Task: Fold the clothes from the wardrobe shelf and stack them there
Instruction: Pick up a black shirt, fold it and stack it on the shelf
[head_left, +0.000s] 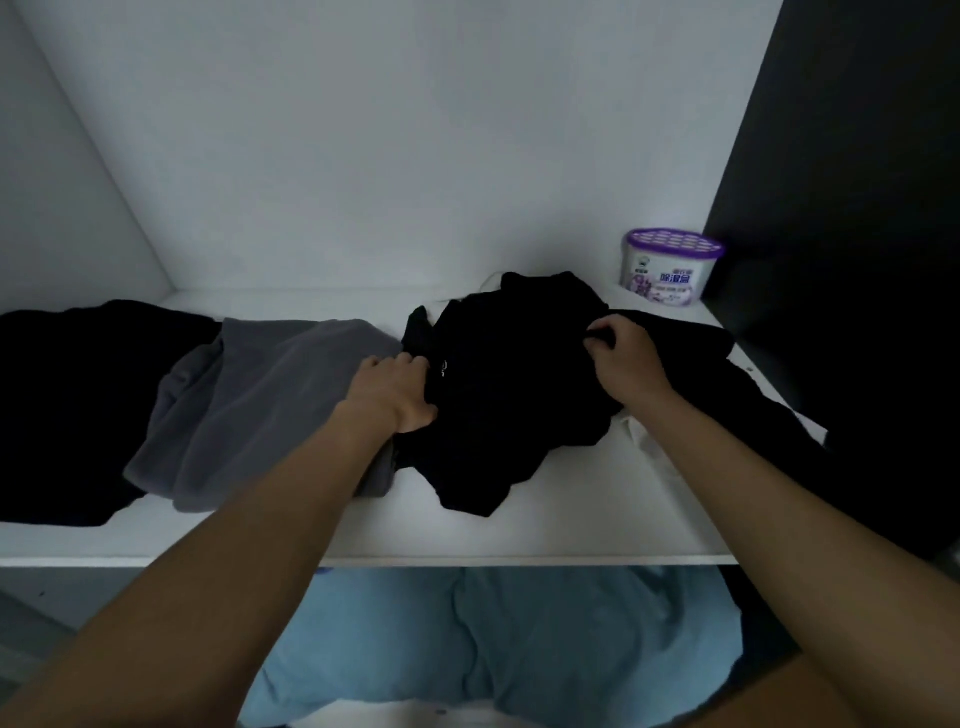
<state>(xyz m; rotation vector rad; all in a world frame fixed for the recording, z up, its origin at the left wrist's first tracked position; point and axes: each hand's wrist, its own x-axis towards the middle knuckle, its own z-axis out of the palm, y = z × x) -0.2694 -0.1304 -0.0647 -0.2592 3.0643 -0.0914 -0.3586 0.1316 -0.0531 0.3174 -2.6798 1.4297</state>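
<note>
Indoors — white wardrobe shelf (571, 519) | black garment (509, 395) on it | dark side panel (857, 208)

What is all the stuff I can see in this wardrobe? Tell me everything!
black garment: 1, black, crumpled mid-shelf
grey garment: 1, grey, left of it
dark pile: 1, black, far left
white cloth: 1, white, under black garment's right side
tub: 1, white with purple lid, back right
shelf: 1, white
blue fabric: 1, blue, below shelf
left grip: 1, bare hand, holds black garment
right grip: 1, bare hand, pinches black garment
</note>
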